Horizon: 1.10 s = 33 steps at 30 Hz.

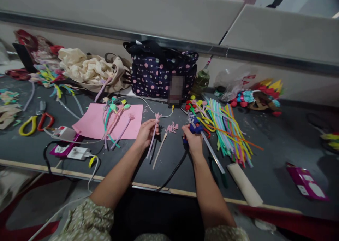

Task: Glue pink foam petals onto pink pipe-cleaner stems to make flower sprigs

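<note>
Pink and slender, a pipe-cleaner flower stem (153, 136) stands pinched in the fingers of the left hand (145, 131), its small tufted head up near the fingertips and its tail slanting down over the dark grey table (270, 142). The right hand (193, 138) is closed around a blue glue gun (194, 127), nozzle pointing away from the person, its black cord (174, 172) trailing to the table edge. Between the hands lie a cream stick (159, 151) and a scatter of pink snippets (172, 128). Just right of the gun sits a spread bundle of coloured pipe cleaners (230, 131). Finished flower stems (116, 122) rest on a pink sheet (92, 122) to the left, and a polka-dot bag (161, 73) stands behind.
</note>
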Motion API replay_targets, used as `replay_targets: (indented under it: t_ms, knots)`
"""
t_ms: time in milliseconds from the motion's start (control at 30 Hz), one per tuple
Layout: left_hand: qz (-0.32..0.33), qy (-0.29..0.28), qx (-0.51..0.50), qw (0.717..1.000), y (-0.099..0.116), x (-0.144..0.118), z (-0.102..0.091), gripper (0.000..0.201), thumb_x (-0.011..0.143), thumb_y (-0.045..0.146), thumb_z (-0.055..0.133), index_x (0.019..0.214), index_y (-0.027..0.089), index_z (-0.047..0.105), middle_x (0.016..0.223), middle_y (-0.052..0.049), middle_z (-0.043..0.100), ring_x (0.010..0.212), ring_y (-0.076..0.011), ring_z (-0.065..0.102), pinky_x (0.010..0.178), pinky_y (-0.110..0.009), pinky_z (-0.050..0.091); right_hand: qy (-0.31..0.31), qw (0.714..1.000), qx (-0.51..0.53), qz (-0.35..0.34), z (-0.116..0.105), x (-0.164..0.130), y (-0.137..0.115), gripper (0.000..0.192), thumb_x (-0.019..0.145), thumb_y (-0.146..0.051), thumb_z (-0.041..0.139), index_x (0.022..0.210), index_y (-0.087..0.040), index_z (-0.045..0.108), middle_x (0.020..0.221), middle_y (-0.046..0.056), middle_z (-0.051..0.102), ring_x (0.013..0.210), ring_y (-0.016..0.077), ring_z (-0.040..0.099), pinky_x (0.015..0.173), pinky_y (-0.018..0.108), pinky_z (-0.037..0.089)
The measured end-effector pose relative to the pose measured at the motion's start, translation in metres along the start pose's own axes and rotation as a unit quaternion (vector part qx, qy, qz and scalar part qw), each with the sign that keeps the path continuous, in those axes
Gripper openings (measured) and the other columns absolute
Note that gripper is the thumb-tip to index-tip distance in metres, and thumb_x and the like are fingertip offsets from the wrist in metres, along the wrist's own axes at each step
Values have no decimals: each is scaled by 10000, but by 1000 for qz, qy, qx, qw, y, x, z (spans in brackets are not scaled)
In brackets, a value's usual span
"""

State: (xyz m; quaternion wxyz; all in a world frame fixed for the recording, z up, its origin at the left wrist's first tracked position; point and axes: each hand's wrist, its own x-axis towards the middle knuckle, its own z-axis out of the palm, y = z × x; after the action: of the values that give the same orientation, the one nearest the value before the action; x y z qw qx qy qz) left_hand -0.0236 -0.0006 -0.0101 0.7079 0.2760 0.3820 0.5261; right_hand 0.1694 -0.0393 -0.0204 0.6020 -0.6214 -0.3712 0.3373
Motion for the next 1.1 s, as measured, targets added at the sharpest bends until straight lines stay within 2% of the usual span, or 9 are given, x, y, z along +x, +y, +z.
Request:
replay_targets:
  t_ms: [67, 133, 333, 467, 700, 800, 867, 1000, 1100]
  knots:
    - [-2, -9, -14, 1000, -2, 1, 0, 301, 650, 278, 809, 828, 107, 637, 609, 39, 549, 445, -46, 482, 391, -151, 421, 6, 995, -94, -31, -1, 1, 4, 278, 717, -441, 677, 803, -188, 598, 649, -28, 579, 526, 126, 506, 532, 255, 433]
    - [1, -12, -21, 1000, -3, 1, 0, 323, 650, 294, 827, 820, 106, 627, 616, 34, 553, 460, -45, 490, 387, -141, 418, -2, 979, -193, -71, 0, 0, 7, 219, 753, -403, 640, 817, -199, 597, 667, -18, 587, 583, 148, 530, 584, 266, 428]
    - [-8, -11, -17, 1000, -8, 1, 2, 377, 583, 268, 880, 810, 106, 627, 628, 24, 586, 510, -67, 559, 462, -167, 526, -39, 903, -411, -117, 11, 4, 9, 208, 853, -363, 555, 972, -192, 566, 834, 51, 630, 776, 206, 581, 651, 279, 386]
    - [-10, -8, -11, 1000, -9, 2, 2, 378, 570, 260, 885, 807, 103, 635, 624, 19, 596, 522, -78, 584, 485, -180, 552, -44, 867, -488, -89, 17, 7, 10, 215, 906, -372, 511, 1014, -189, 545, 875, 66, 620, 819, 217, 584, 634, 273, 352]
    - [-5, -10, 9, 1000, -8, 1, 2, 370, 583, 285, 875, 812, 105, 647, 616, 23, 589, 512, -73, 574, 477, -175, 542, -51, 840, -535, -69, 23, 6, 11, 240, 913, -371, 538, 1073, -194, 514, 935, 78, 627, 839, 217, 599, 648, 277, 354]
    - [-8, -13, 18, 1000, -8, 1, 2, 358, 590, 282, 868, 810, 104, 648, 643, 21, 593, 515, -69, 574, 476, -172, 536, -50, 841, -533, -76, 24, 6, 13, 219, 909, -334, 542, 1071, -190, 513, 911, 75, 622, 816, 210, 596, 655, 277, 356]
    - [-14, -12, 22, 1000, -7, 1, 2, 338, 605, 273, 857, 813, 109, 647, 652, 19, 595, 517, -72, 579, 478, -176, 537, -46, 855, -512, -76, 22, 8, 16, 213, 899, -325, 544, 1063, -192, 518, 855, 58, 614, 765, 205, 586, 642, 275, 349]
    - [-21, -21, 24, 999, -7, 0, 2, 307, 622, 263, 843, 797, 110, 644, 644, 17, 591, 513, -75, 578, 474, -180, 535, -28, 917, -394, -65, 12, 13, 22, 214, 853, -376, 555, 984, -208, 542, 725, -1, 567, 646, 187, 535, 588, 267, 338]
    - [-22, -31, 26, 999, -7, -1, 2, 294, 635, 262, 837, 797, 108, 646, 646, 14, 592, 513, -74, 578, 473, -176, 531, -12, 959, -271, -76, 7, 15, 24, 211, 796, -407, 589, 882, -217, 554, 710, -20, 552, 631, 168, 519, 592, 262, 375]
